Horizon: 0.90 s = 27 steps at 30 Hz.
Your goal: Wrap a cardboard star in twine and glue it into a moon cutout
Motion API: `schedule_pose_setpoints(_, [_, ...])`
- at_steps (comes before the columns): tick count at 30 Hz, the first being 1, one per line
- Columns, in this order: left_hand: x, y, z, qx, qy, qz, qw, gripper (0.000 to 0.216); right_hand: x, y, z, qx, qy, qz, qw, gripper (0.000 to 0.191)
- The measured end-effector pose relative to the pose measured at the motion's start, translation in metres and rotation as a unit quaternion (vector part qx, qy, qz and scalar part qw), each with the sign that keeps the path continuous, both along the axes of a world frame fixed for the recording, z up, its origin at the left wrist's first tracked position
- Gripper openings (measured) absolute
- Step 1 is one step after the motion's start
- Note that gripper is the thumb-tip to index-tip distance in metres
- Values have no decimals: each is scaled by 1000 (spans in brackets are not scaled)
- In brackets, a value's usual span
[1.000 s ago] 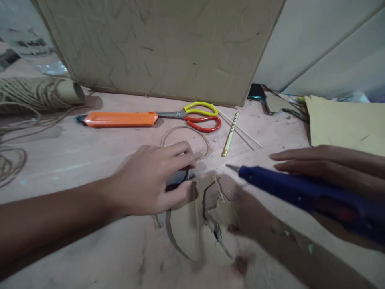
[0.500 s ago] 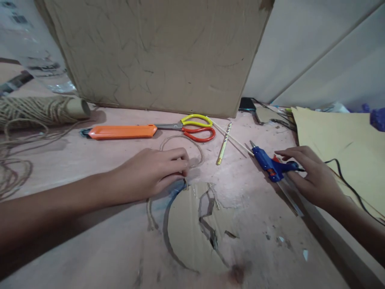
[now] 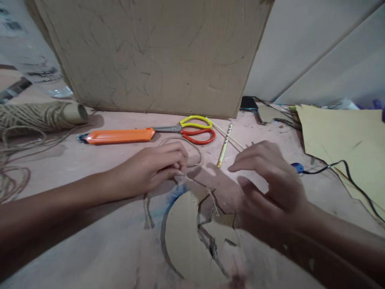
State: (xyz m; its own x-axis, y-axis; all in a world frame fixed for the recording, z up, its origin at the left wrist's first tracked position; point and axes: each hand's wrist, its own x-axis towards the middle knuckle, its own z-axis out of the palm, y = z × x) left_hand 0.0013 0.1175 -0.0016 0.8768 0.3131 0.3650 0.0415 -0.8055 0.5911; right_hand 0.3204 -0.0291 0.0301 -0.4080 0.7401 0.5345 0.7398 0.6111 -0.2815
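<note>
My left hand (image 3: 159, 166) pinches a thin piece of twine (image 3: 196, 182) just above a cardboard crescent moon (image 3: 182, 241). This twine runs right to the top of a cardboard star (image 3: 225, 224) lying inside the crescent's curve. A twine loop (image 3: 201, 154) shows beyond my fingertips, and loose twine ends (image 3: 147, 214) hang out below the wrist. My right hand (image 3: 272, 182) hovers right of the star, thumb and fingers apart, holding nothing. It covers most of a blue glue gun (image 3: 297, 167), whose handle end and cord show.
Across the back lie an orange cutter (image 3: 120, 136), scissors (image 3: 197, 130) with yellow and red handles, a pencil (image 3: 225, 146) and a thin stick (image 3: 236, 143). A twine roll (image 3: 39, 116) sits left. Behind stands a cardboard sheet (image 3: 156, 52); yellowish paper (image 3: 345, 140) lies right.
My right hand has moved left from beside the glue gun toward the star. My left hand has drawn the twine out, so a stretch now shows between its fingertips and the star.
</note>
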Motion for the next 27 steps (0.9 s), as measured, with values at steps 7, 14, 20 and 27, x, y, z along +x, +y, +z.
schedule_pose_setpoints(7, [16, -8, 1, -13, -37, -22, 999, 18, -34, 9, -1, -108, 74, 49, 990, 6])
schedule_pose_setpoints(14, [18, -9, -4, 8, -27, -17, 999, 22, -51, 8, -5, -63, 24, 24, 997, 18])
schedule_pose_setpoints(20, [19, -5, -7, 53, -31, -44, 997, 21, -55, 4, -14, -39, 55, 22, 997, 20])
schedule_pose_setpoints(27, [19, -4, -8, 54, -30, -77, 995, 24, -57, 2, -18, -64, 56, 44, 995, 17])
